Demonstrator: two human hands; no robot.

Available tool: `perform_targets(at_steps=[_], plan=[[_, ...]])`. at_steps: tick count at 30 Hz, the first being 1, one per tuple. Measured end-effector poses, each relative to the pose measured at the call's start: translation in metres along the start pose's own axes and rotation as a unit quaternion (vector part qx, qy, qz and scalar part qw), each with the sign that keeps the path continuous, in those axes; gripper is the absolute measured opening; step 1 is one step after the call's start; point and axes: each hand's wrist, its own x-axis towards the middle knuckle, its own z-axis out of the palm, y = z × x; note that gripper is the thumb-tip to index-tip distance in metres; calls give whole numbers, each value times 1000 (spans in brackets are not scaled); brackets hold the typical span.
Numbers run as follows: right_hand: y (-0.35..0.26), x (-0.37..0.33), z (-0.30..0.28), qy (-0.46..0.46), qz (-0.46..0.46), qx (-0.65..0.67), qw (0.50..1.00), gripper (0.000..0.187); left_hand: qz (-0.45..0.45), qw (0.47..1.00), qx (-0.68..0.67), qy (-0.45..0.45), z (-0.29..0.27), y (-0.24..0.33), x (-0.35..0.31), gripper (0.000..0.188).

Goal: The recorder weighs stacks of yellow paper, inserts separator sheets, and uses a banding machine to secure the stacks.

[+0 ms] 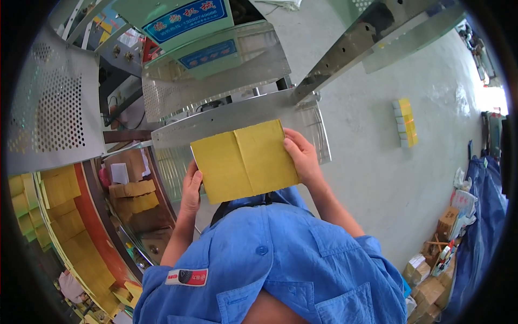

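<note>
A wide piece of yellow paper [245, 162] with a crease down its middle is held in front of my body, slightly tilted. Its upper and lower edges look rough, and how many sheets it has I cannot tell. My left hand [191, 189] grips its left edge, thumb on top and fingers hidden beneath. On the right edge, my right hand [303, 156] grips it the same way. Just beyond the paper lies the curved metal tray [216, 120] of a machine.
The pale green machine [189, 24] rises ahead, with a metal beam [350, 46] slanting to its right. A perforated metal guard [54, 108] stands at left, above stacks of yellow paper [70, 216]. On the floor are a yellow-and-white bundle [406, 123] and cardboard boxes [429, 291].
</note>
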Motion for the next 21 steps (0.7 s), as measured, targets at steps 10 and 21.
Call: perform_targets(at_steps=[10,21], plan=[[-2,-1,-2,11,18,86,996,36,-58,990,-124,43,-1,5,5,57],[-11,8,5,2,40,-81,996,26,-98,981,145,81,13,9,26,42]])
